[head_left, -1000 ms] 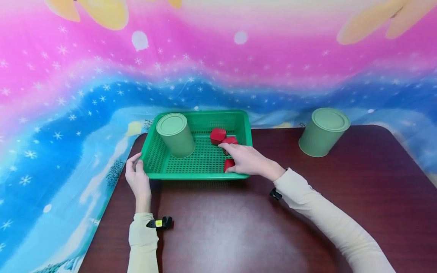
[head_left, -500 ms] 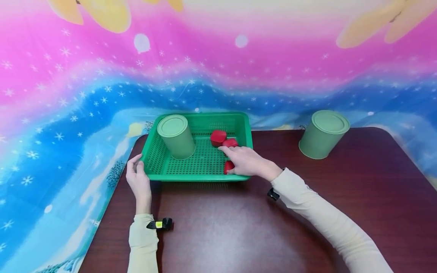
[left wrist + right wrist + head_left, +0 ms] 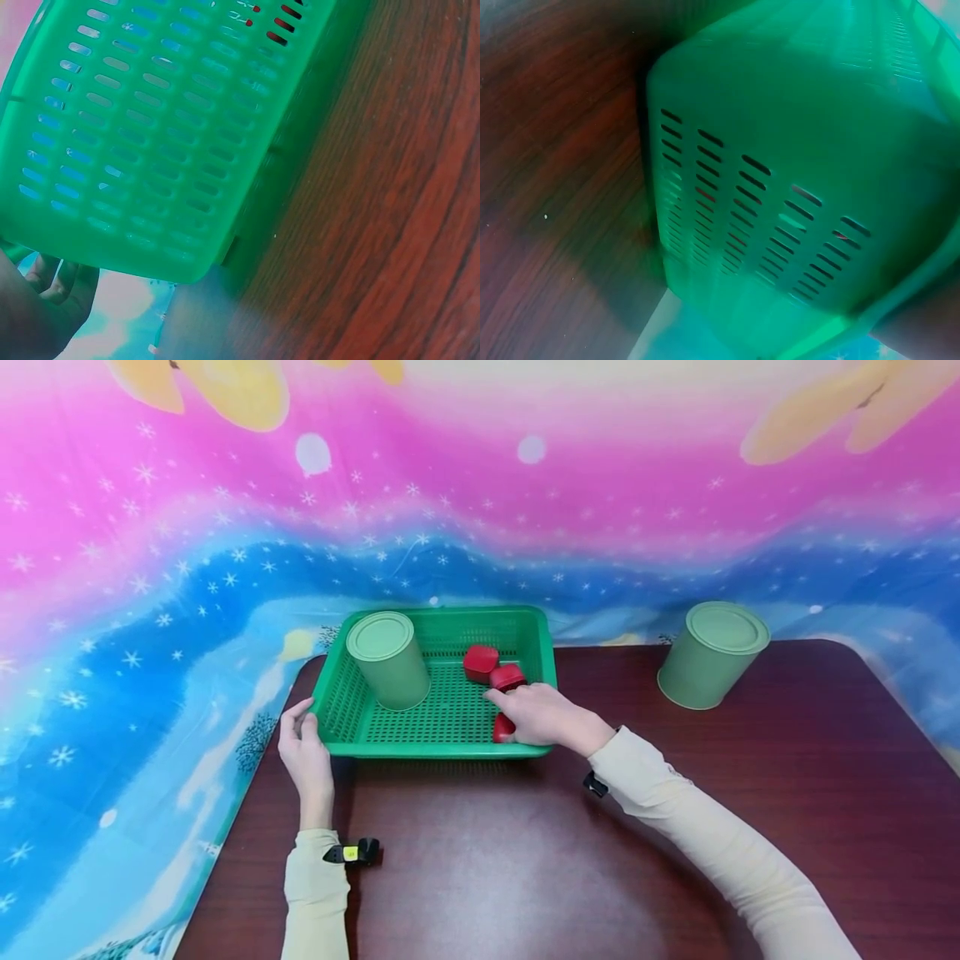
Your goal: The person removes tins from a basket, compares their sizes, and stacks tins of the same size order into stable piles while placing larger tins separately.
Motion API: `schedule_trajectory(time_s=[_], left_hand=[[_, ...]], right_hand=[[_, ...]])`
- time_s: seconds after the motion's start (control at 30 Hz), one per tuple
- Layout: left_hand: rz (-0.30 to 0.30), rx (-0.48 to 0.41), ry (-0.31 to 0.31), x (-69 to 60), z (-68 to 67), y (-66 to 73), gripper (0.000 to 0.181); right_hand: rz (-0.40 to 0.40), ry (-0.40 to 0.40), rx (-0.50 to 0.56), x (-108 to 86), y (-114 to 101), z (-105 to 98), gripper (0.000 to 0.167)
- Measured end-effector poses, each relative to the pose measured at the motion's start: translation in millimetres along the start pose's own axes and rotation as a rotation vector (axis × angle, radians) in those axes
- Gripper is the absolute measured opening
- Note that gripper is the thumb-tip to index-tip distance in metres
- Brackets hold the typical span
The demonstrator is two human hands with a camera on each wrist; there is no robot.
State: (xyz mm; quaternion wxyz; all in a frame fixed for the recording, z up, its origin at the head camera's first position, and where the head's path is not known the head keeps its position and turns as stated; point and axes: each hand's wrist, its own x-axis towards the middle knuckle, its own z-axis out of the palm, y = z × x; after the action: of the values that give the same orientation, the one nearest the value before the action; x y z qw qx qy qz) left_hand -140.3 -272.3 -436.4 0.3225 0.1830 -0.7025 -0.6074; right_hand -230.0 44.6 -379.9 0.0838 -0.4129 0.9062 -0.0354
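At left rim of green basket (image 3: 438,750), left hand (image 3: 305,758) clamped, presumably steadying it; right hand (image 3: 546,717) at nearest red block (image 3: 501,727), grip unclear.

Plain bright green colours the rectangular slotted plastic basket (image 3: 442,750); solid red, the small rounded blocks (image 3: 481,664). The lidded cylindrical cans (image 3: 392,675) are uniformly sage green. Dark streaked grain marks the glossy reddish-brown bench (image 3: 465,860). White snowflakes speckle the pink-and-blue fabric backdrop (image 3: 450,477). Cream sleeves (image 3: 315,893) are unpatterned.
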Motion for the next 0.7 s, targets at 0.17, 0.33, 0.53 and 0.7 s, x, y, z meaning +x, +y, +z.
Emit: schedule_trajectory(time_s=[0.17, 0.33, 0.53, 0.7], left_hand=[[0.004, -0.013, -0.005, -8.2, 0.4, 20.0, 0.033], [0.000, -0.015, -0.002, -9.3, 0.8, 25.1, 0.033], [-0.002, -0.020, 0.002, -10.2, 1.4, 25.1, 0.032], [0.001, -0.021, 0.006, -10.0, 1.8, 24.9, 0.032]], right_hand=[[0.002, -0.022, -0.004, 1.1, 0, 0, 0.061], [-0.010, 0.019, 0.011, 0.9, 1, 0, 0.061], [-0.018, 0.093, 0.056, -0.2, 3, 5, 0.070], [-0.025, 0.145, 0.084, -1.3, 4, 8, 0.082]])
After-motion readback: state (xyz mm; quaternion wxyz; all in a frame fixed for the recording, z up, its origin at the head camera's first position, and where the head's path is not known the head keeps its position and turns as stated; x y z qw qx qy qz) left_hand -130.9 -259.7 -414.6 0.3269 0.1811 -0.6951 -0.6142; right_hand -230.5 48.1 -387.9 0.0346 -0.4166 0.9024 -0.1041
